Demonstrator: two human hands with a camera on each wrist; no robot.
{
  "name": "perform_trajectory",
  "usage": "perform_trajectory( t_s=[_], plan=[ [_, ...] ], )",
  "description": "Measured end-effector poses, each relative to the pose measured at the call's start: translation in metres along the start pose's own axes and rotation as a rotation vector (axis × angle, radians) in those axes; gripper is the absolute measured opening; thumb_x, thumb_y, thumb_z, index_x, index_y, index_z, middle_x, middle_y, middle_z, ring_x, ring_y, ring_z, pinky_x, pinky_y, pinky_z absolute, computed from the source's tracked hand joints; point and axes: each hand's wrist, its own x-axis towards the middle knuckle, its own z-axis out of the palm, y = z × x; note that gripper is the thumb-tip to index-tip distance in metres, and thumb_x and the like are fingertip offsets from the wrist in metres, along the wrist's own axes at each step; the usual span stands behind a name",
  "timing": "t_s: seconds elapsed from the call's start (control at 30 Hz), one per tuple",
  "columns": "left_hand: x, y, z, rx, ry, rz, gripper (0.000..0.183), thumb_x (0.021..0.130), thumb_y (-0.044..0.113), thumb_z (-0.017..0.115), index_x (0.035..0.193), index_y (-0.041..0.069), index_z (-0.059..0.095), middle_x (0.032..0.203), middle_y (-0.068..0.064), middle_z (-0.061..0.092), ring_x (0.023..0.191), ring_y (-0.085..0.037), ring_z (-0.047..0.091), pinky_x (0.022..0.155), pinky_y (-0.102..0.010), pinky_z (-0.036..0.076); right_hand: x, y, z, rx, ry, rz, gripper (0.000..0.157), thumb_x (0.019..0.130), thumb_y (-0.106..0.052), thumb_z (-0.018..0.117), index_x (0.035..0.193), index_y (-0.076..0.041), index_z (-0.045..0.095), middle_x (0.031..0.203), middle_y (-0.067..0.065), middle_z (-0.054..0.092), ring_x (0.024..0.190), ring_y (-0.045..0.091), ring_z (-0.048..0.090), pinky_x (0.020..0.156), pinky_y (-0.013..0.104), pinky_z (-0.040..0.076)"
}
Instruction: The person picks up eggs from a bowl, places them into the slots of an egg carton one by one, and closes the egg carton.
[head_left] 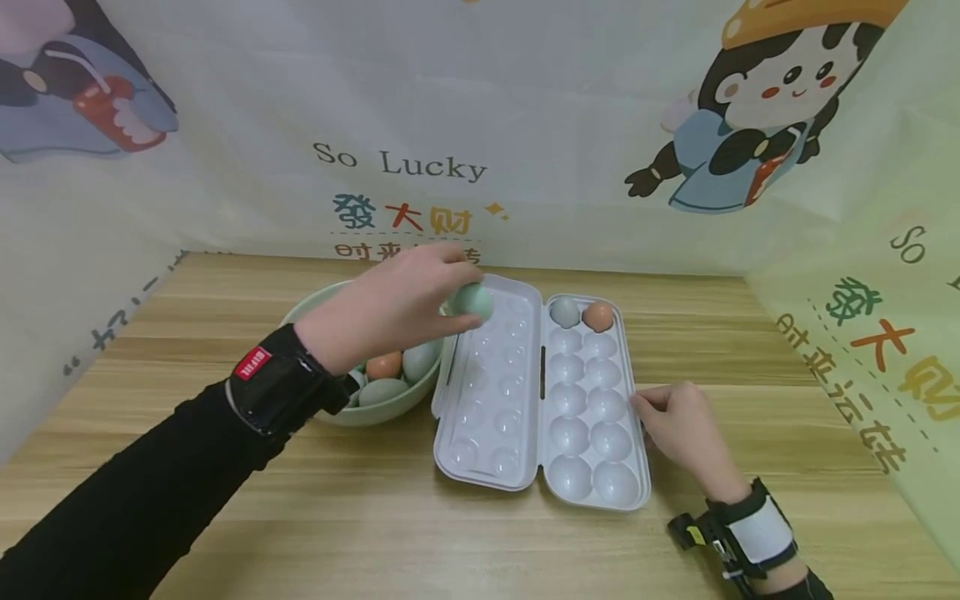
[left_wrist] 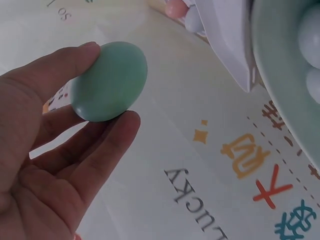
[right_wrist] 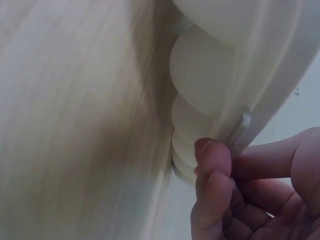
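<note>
In the head view my left hand [head_left: 405, 296] pinches a pale green egg [head_left: 472, 302] between thumb and fingers, above the lid side of a white egg carton [head_left: 542, 333]. The left wrist view shows this egg [left_wrist: 111, 82] held at the fingertips. The carton lies wide open, its lid at the left. A greyish egg [head_left: 565, 312] and a brown egg [head_left: 598, 317] sit in the two farthest cups. At the carton's right edge my right hand [head_left: 684, 425] pinches the rim [right_wrist: 245, 127] between thumb and fingers.
A pale green bowl [head_left: 390, 412] stands left of the carton, partly behind my left arm, with several greenish eggs and a brown egg [head_left: 384, 365] in it. The wooden table [head_left: 360, 517] meets a printed cloth backdrop [head_left: 570, 192] at the back.
</note>
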Motion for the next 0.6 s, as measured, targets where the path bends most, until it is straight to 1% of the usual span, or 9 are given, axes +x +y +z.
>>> perform_trajectory(
  t_s=[0.13,0.27,0.43,0.53,0.6],
  plan=[
    [0.018,0.007,0.004,0.029,-0.053,0.021,0.031,0.087,0.025,0.077,0.109,0.003,0.069,0.093,-0.004,0.056,0.081,-0.019,0.053,0.072,-0.029,0.047,0.001,0.000,0.000,0.004,-0.002,0.001,0.022,0.094,-0.005,0.060,0.103,0.011,0.072,0.074,0.013,0.068,0.055,0.020,0.061,0.047,0.029,0.047],
    [0.032,0.012,0.010,0.034,-0.070,0.048,0.029,0.088,0.024,0.076,0.109,0.004,0.069,0.090,-0.004,0.055,0.079,-0.019,0.053,0.069,-0.029,0.046,0.001,0.000,0.000,0.022,-0.005,0.007,0.021,0.094,-0.005,0.060,0.103,0.012,0.071,0.079,0.016,0.070,0.056,0.020,0.063,0.048,0.029,0.049],
    [0.044,0.014,0.020,0.011,-0.083,0.068,0.024,0.087,0.021,0.076,0.105,0.005,0.070,0.090,-0.004,0.056,0.079,-0.018,0.054,0.068,-0.027,0.047,0.002,0.002,0.000,0.024,-0.002,-0.002,0.021,0.094,-0.004,0.061,0.103,0.011,0.072,0.080,0.017,0.070,0.055,0.020,0.062,0.048,0.029,0.049],
    [0.049,0.014,0.025,-0.010,-0.095,0.066,0.023,0.086,0.020,0.078,0.102,0.005,0.069,0.092,-0.005,0.057,0.081,-0.018,0.055,0.070,-0.027,0.048,0.002,0.003,0.000,0.016,0.001,-0.012,0.021,0.094,-0.004,0.060,0.102,0.011,0.072,0.076,0.014,0.069,0.054,0.019,0.061,0.047,0.029,0.049],
    [0.052,0.014,0.028,-0.018,-0.108,0.050,0.023,0.086,0.019,0.078,0.102,0.006,0.070,0.092,-0.005,0.056,0.082,-0.018,0.055,0.070,-0.027,0.048,0.002,0.004,0.000,0.014,0.004,-0.017,0.021,0.094,-0.004,0.060,0.102,0.010,0.072,0.074,0.013,0.068,0.053,0.019,0.061,0.046,0.029,0.048]
  ],
)
